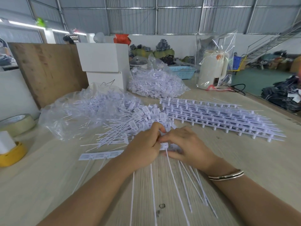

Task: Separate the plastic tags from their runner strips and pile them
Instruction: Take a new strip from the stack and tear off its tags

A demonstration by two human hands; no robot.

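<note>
Long white tails (172, 181) fanned toward the viewer over a pale wood-grain table (254, 162). Left hand (143, 150) and right hand (187, 145) both curled, pinching one strip of joined tags (164, 146) between them. Likely trouble: twisted too hard, a tail snapped instead of the joint; or loose tails dragged off the near edge by a forearm. Just beyond, a heap of separated tags (138, 123). Right of that, stacked unseparated strips (219, 118). Farther back, bagged tags (154, 84), white boxes (101, 57), a wrapped kettle (211, 69). Behind, a warehouse with corrugated walls and a staircase (273, 38).
</note>
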